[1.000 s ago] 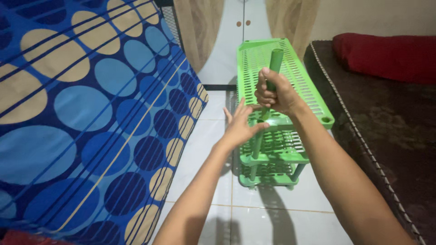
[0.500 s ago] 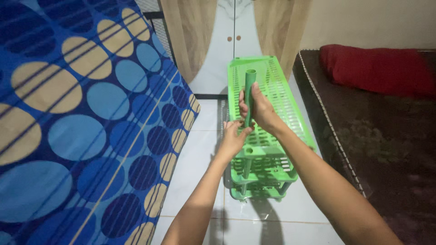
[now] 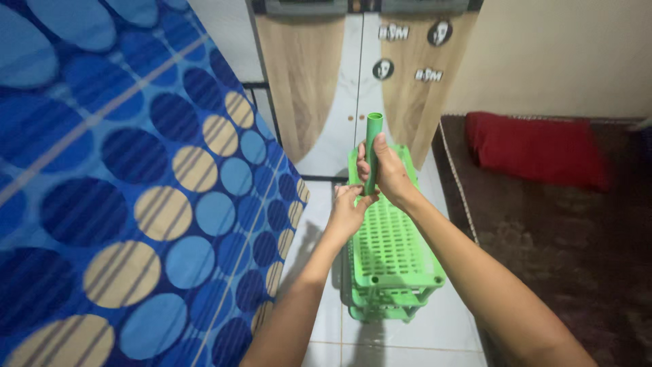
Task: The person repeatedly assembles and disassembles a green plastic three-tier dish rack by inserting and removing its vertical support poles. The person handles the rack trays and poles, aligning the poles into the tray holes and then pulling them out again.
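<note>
From the head camera, the right hand (image 3: 386, 171) is wrapped closed around a green plastic tube (image 3: 372, 151), holding it upright with its open top end clear above the fist. The left hand (image 3: 348, 211) sits just below, fingers curled at the tube's lower end and touching it, though whether it truly grips the tube cannot be told. Both hands hover over the far end of a green slotted plastic rack (image 3: 388, 251), whose stacked tiers stand on the white tiled floor (image 3: 448, 329). A blue mattress with round spots (image 3: 122, 204) leans at the left; a dark brown mat (image 3: 577, 245) with a red pillow (image 3: 536, 146) lies to the right.
</note>
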